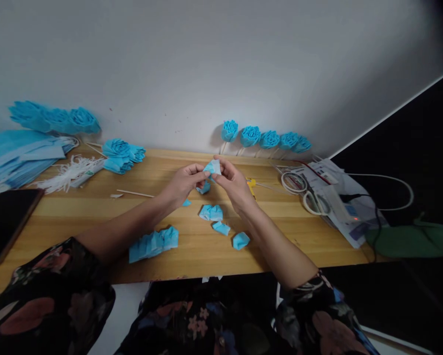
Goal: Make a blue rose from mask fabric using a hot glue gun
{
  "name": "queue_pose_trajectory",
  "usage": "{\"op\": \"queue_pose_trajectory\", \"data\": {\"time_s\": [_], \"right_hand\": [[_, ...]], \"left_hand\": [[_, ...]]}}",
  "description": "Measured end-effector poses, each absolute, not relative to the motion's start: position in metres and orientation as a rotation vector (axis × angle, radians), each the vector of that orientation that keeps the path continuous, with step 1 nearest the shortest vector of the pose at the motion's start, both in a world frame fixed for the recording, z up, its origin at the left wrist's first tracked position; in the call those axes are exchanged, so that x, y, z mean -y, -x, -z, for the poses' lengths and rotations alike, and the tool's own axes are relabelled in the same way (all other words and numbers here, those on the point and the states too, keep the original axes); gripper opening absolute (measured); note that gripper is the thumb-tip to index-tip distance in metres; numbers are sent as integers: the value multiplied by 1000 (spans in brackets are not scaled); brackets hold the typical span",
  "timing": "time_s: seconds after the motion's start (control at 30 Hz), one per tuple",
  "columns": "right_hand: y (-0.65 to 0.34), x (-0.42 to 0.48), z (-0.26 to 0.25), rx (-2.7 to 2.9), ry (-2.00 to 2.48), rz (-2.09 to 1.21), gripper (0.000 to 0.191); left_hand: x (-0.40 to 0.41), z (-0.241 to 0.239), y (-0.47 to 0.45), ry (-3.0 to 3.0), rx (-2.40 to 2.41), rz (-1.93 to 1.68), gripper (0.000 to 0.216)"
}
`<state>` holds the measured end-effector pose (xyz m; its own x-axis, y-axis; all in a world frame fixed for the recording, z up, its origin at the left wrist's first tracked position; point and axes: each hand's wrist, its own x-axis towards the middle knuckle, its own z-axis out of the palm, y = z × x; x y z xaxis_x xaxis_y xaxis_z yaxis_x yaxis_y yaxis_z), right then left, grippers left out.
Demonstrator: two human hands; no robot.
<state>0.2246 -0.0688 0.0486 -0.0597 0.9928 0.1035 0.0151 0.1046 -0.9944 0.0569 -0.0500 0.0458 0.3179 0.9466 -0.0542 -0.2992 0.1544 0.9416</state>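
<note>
A wooden worktop (95,207) against a white wall, seen from above. Over its middle, the left hand (184,183) and right hand (233,183) meet, each pinching the same small blue piece (213,168) between thumb and fingertips, the other fingers curled. The piece is raised just above the worktop. Below the hands lie folded blue bits (211,212), and a fanned blue stack (154,244) sits near the left forearm. Five blue roses (266,139) on sticks lean along the wall. A dark phone (5,222) lies far left, near blue masks (18,155). Tape rolls (293,182) lie right.
</note>
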Motion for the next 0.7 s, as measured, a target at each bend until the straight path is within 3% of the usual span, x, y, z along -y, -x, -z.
{"op": "queue_pose_trajectory", "data": {"time_s": [0.7], "right_hand": [[-236, 72, -36, 1308, 1138, -1144, 57]], "left_hand": [[45, -38, -53, -1086, -766, -871, 21]]}}
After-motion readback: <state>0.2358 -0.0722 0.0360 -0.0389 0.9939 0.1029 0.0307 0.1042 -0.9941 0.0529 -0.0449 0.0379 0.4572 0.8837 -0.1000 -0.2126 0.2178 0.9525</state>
